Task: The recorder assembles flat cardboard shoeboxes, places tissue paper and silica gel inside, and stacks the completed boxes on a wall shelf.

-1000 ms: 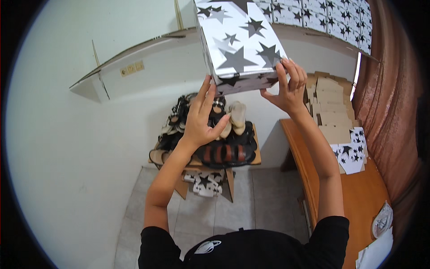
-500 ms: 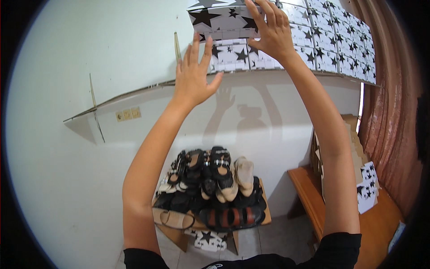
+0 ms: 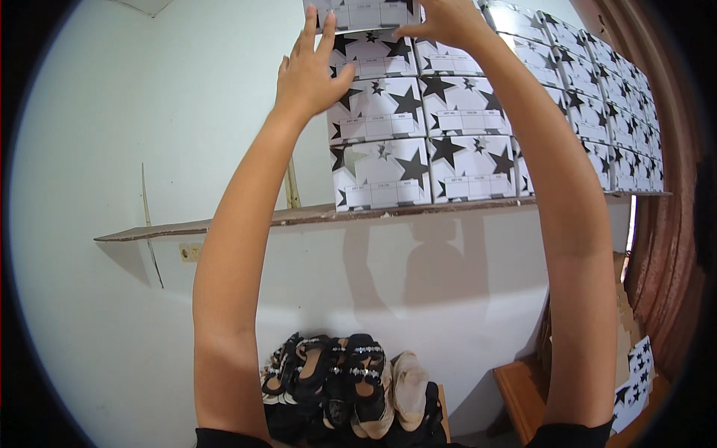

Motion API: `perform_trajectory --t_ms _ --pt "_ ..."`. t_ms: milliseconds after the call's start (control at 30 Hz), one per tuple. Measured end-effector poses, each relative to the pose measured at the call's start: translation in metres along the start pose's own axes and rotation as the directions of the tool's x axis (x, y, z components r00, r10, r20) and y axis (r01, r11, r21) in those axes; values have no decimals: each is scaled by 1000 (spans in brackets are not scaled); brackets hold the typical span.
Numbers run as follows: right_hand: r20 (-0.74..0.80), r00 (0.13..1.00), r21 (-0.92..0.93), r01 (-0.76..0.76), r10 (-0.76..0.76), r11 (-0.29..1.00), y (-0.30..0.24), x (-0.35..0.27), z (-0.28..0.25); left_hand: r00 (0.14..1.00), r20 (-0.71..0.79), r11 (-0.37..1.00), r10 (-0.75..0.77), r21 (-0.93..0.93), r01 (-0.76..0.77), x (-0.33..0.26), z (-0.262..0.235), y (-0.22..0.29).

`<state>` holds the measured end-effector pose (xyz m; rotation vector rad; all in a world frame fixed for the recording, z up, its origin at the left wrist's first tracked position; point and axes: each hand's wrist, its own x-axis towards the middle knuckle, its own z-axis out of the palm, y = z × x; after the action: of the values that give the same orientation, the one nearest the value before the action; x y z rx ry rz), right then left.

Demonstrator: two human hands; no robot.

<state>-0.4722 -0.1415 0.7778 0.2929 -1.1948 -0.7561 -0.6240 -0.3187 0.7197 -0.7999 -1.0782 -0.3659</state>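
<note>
A long wall shelf (image 3: pixel 224 224) carries stacked star-printed boxes (image 3: pixel 418 142). The top box (image 3: pixel 362 15) sits at the upper frame edge on the leftmost stack. The left hand (image 3: pixel 306 71) presses its left end, fingers (image 3: pixel 308 33) spread flat; the right hand (image 3: pixel 444 22) rests on its front, fingers apart. Sandals (image 3: pixel 351 377) lie piled below.

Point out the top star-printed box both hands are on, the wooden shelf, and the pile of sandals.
top star-printed box (image 3: pixel 366 15): head view, its front label face.
wooden shelf (image 3: pixel 224 222): head view, bare left part of its front edge.
pile of sandals (image 3: pixel 351 373): head view, a black strapped sandal in the middle.
</note>
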Motion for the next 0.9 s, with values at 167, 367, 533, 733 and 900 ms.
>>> perform_trajectory --t_ms 167,367,533,733,900 --pt "84 980 225 -197 182 954 16 -6 47 995 42 990 -92 -106 96 37 44 -30" --pt "310 913 -98 -248 266 964 -28 -6 64 935 319 946 153 227 -232 42 106 -93" --pt "272 907 -153 -289 321 945 -16 -28 92 935 224 936 -277 -158 315 32 102 -27" --pt "207 906 -110 -354 370 929 -35 -34 98 934 213 952 -286 -51 303 18 101 -30" --pt "226 890 -165 -366 396 916 -72 -58 92 934 273 971 -232 131 202 -9 82 -13"
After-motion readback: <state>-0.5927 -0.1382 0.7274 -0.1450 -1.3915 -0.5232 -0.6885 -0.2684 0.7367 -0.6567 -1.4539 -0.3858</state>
